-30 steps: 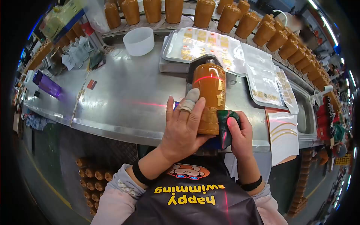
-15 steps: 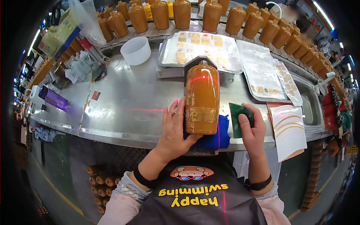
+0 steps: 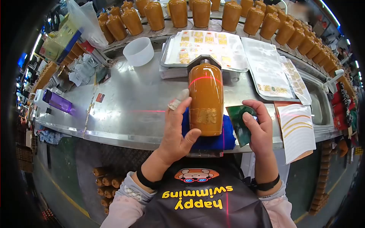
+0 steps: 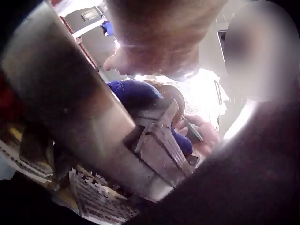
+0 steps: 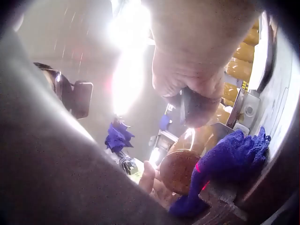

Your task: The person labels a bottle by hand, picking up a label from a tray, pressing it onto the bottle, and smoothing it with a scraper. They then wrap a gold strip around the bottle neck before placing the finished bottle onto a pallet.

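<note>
In the head view a glossy brown bottle (image 3: pixel 206 91) lies on a blue cloth (image 3: pixel 228 133), its neck toward a dark angular holder (image 3: pixel 193 62) and a gold pattern near its base. My left hand (image 3: pixel 174 133), with a wrapped finger, rests against the bottle's left side, fingers relaxed. To the right, apart from the bottle, my right hand (image 3: pixel 261 131) pinches a dark green flat piece (image 3: pixel 240 123) between thumb and fingers. The right wrist view shows the bottle's round base (image 5: pixel 179 172) beside the blue cloth (image 5: pixel 229 159).
Sheets of gold and red stickers (image 3: pixel 205 41) lie behind the bottle, with more sheets (image 3: pixel 268 72) at the right. A white tub (image 3: pixel 138 52) stands back left, a purple bottle (image 3: pixel 57 100) far left. Brown bottles (image 3: pixel 232 16) line the back; a sink (image 3: pixel 319 102) is at the right.
The bottle has turned about its length, so its gold pattern faces differently. My left fingers have loosened on it. My right hand with the green piece has moved right, away from the bottle.
</note>
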The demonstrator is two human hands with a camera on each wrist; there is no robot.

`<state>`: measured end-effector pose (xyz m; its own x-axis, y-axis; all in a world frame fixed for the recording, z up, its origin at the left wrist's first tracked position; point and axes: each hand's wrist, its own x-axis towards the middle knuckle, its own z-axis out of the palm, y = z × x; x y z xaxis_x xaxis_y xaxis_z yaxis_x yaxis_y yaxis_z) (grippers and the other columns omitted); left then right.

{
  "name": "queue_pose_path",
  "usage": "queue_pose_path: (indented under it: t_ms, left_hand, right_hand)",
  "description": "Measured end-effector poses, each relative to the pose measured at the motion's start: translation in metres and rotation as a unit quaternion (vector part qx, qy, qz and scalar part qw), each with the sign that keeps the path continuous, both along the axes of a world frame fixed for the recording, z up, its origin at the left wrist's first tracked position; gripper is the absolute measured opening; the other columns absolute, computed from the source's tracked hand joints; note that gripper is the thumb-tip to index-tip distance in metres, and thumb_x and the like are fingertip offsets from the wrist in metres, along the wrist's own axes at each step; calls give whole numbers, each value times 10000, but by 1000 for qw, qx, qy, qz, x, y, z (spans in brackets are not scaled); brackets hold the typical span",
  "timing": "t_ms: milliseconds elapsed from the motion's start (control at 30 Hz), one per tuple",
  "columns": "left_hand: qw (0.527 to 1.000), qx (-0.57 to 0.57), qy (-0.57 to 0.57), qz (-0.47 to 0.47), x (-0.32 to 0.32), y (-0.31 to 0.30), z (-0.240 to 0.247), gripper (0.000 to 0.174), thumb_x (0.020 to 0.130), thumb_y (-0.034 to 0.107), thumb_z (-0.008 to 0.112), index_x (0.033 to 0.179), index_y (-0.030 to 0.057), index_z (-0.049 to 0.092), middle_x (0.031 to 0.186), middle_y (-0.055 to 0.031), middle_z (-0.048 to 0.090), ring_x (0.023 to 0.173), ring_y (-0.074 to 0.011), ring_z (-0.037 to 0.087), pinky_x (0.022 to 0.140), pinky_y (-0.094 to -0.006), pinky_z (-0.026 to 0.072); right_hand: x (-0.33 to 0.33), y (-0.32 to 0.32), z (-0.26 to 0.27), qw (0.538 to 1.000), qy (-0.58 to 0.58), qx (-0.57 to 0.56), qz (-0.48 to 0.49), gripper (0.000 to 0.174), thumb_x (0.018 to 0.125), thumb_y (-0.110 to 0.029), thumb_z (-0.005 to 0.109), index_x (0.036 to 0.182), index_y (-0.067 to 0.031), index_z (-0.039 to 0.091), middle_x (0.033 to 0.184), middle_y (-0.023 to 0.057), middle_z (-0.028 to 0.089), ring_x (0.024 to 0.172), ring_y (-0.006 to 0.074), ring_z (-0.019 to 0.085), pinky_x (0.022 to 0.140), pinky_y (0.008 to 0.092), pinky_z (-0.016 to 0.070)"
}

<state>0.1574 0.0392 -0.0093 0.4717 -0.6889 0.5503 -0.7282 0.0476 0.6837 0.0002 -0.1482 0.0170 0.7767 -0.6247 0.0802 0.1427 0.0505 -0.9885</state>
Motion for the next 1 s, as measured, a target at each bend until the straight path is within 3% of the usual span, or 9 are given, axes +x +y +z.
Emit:
queue_pose_path:
  t_ms: [300, 433, 533, 633, 733, 767, 867, 900, 1000]
  left_hand:
    - [944, 91, -318, 10, -27, -8, 21, 503, 827, 282, 676, 1311, 172, 597, 1171, -24, 680, 1334, -287, 440, 1188, -569, 88]
    - [966, 22, -248, -62, -17, -3, 7, 700, 738, 172, 779, 1378, 97, 506, 1230, -119, 627, 1342, -318, 420, 1181, -590, 94]
    - [994, 0, -86, 71, -18, 1, -7, 804, 747, 219, 769, 1442, 52, 400, 1327, -152, 549, 1349, -337, 375, 1161, -580, 136]
    - [991, 31, -99, 87, -6, 2, -19, 966, 703, 287, 828, 1475, 3, 322, 1419, -157, 474, 1345, -357, 373, 1145, -598, 134]
    - [984, 49, -150, 81, 1, 6, 2, 1018, 679, 342, 850, 1481, 5, 322, 1420, -131, 484, 1334, -337, 395, 1142, -602, 132]
    - [981, 46, -169, 78, 3, 7, 7, 1020, 678, 345, 850, 1482, 5, 322, 1419, -126, 487, 1332, -333, 399, 1142, -602, 133]
    - [984, 27, -162, 73, -1, 4, -1, 1031, 672, 349, 850, 1486, 5, 318, 1420, -131, 488, 1335, -329, 401, 1143, -599, 133]
    - [986, 18, -150, 71, -2, 1, -5, 1036, 669, 349, 849, 1488, 6, 316, 1420, -136, 488, 1337, -328, 400, 1144, -596, 133]
    - [989, 26, -120, 82, -4, 3, -11, 1036, 677, 354, 843, 1489, -5, 310, 1415, -162, 486, 1344, -340, 396, 1152, -580, 136]
  right_hand:
    - [1, 4, -4, 997, 8, 73, -11, 259, 930, -52, 597, 1182, -3, 569, 986, 28, 634, 872, 62, 565, 775, 214, 472]
    - [6, 1, 0, 997, 21, 68, 1, 218, 939, -64, 594, 1145, 2, 576, 1008, 40, 642, 882, 61, 566, 762, 231, 489]
    - [13, 2, 6, 999, 40, 25, 18, 201, 895, -56, 660, 1087, -27, 606, 959, 37, 635, 839, 106, 583, 720, 259, 494]
    - [27, 8, 12, 906, -33, -419, -58, 242, 815, -41, 740, 1039, -70, 652, 892, 45, 605, 781, 173, 587, 669, 272, 483]
    - [20, 18, 41, 802, -78, -582, 112, 302, 739, -4, 768, 1019, -80, 683, 859, 78, 583, 775, 243, 579, 648, 316, 469]
    - [16, 20, 42, 848, -95, -481, 202, 337, 713, 23, 755, 1030, -75, 692, 872, 72, 595, 813, 244, 583, 664, 361, 457]
    - [21, 16, 23, 916, -3, -399, 23, 387, 673, 39, 772, 1032, -82, 695, 877, 55, 596, 834, 250, 579, 700, 380, 454]
    - [27, 10, 16, 852, -21, -522, -42, 390, 670, 27, 788, 1031, -94, 702, 885, 49, 606, 857, 242, 592, 737, 365, 476]
    - [7, 22, 37, 873, -66, -415, 248, 375, 683, 23, 779, 1034, -87, 704, 903, 65, 621, 864, 245, 595, 760, 361, 486]
